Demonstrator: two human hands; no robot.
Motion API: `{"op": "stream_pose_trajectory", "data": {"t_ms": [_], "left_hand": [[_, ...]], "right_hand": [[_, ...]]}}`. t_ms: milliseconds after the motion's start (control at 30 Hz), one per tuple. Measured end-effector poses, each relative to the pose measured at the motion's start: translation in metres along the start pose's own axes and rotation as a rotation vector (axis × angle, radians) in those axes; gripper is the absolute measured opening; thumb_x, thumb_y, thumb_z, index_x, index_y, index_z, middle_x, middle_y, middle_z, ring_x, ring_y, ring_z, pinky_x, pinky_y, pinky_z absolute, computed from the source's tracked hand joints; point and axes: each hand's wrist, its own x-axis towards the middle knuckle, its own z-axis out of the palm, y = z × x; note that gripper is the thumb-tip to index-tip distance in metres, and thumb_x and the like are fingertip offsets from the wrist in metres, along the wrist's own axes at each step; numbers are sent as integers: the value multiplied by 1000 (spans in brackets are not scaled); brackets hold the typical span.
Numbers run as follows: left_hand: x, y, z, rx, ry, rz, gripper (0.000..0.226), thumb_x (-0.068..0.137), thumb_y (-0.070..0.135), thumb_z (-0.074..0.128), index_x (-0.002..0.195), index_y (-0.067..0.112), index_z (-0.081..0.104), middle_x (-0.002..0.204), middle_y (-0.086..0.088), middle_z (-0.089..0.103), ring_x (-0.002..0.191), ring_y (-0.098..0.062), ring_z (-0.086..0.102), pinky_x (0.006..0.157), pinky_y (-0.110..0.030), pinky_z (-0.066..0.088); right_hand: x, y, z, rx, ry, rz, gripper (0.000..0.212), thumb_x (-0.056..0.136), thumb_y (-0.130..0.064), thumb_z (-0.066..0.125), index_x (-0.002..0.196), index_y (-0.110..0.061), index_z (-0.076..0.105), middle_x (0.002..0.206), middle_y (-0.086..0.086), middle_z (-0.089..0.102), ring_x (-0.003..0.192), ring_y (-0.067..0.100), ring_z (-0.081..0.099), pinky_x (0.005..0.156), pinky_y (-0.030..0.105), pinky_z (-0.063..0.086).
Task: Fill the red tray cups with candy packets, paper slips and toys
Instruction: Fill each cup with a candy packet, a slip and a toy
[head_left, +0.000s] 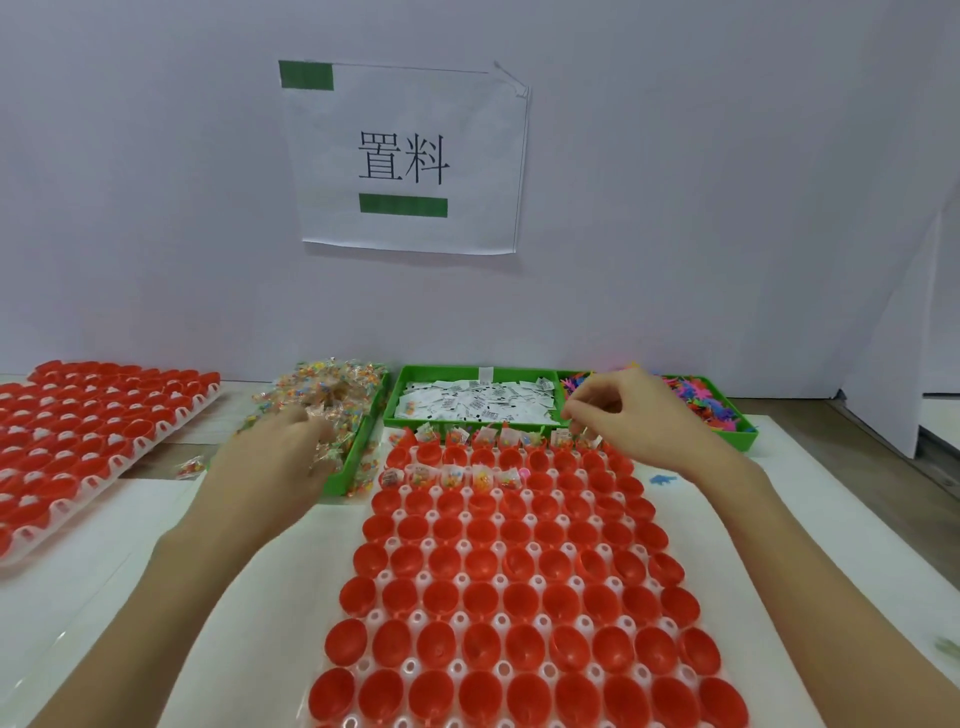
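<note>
A white tray of red cups (519, 571) lies in front of me. Its far two rows hold candy packets (452, 475) and slips; the rest of the cups look empty. My left hand (280, 447) reaches into the heap of candy packets (327, 395) in the left green bin, fingers curled among them. My right hand (623, 410) hovers over the far right cups, fingertips pinched together on something too small to make out. Paper slips (478, 402) fill the middle green bin. Colourful toys (696, 395) lie in the right compartment.
A second tray of red cups (83, 441) sits at the left. Loose candy packets (189, 467) lie on the table near the bin. A blue toy (658, 479) lies right of the tray. A paper sign (405, 156) hangs on the back wall.
</note>
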Motion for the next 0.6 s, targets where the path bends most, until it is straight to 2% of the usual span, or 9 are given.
{"op": "stream_pose_trajectory", "data": {"t_ms": [67, 167, 267, 400, 467, 533, 600], "left_hand": [[-14, -8, 15, -17, -20, -11, 26, 95, 21, 68, 120, 14, 71, 116, -6, 62, 109, -30, 61, 89, -45, 53], [-25, -12, 35, -94, 75, 35, 28, 85, 1, 78, 113, 4, 74, 106, -14, 65, 99, -41, 64, 79, -51, 56], [-24, -17, 42, -122, 178, 68, 24, 79, -4, 82, 102, 4, 78, 96, -12, 67, 88, -40, 67, 70, -50, 58], [-24, -22, 44, -144, 240, 154, 21, 73, -6, 87, 89, 5, 79, 90, -8, 68, 81, -36, 67, 67, -46, 58], [-23, -24, 46, -142, 257, 183, 19, 74, -3, 87, 89, 5, 79, 96, -9, 69, 87, -36, 66, 71, -47, 58], [-22, -26, 47, -112, 298, 224, 8, 86, 10, 81, 93, 8, 78, 105, -8, 71, 96, -35, 66, 82, -49, 57], [-22, -23, 47, -101, 282, 242, 25, 94, 31, 60, 98, 11, 75, 111, -5, 73, 100, -32, 67, 87, -48, 54]], "right_hand": [[0, 5, -8, 29, 31, 27, 14, 98, -26, 65, 89, -24, 76, 75, -8, 76, 71, 10, 71, 69, 32, 57], [2, 16, -16, 60, 70, 75, 15, 98, -24, 64, 89, -21, 77, 76, -7, 77, 77, 17, 73, 79, 41, 61], [6, 30, -20, 84, 103, 109, 17, 98, -19, 64, 88, -19, 77, 76, -2, 77, 79, 17, 74, 87, 40, 59], [8, 45, -22, 58, 136, 142, 19, 98, -14, 62, 87, -18, 76, 76, -2, 77, 73, 10, 71, 80, 33, 58], [10, 51, -22, 44, 153, 150, 19, 98, -13, 62, 86, -19, 75, 76, -3, 76, 70, 6, 69, 75, 28, 55], [11, 56, -22, 29, 164, 152, 19, 98, -14, 61, 86, -19, 75, 76, -4, 76, 65, -1, 67, 71, 23, 51], [11, 60, -23, 13, 166, 161, 19, 98, -15, 61, 87, -20, 76, 76, -5, 76, 64, -3, 65, 68, 21, 48]]}}
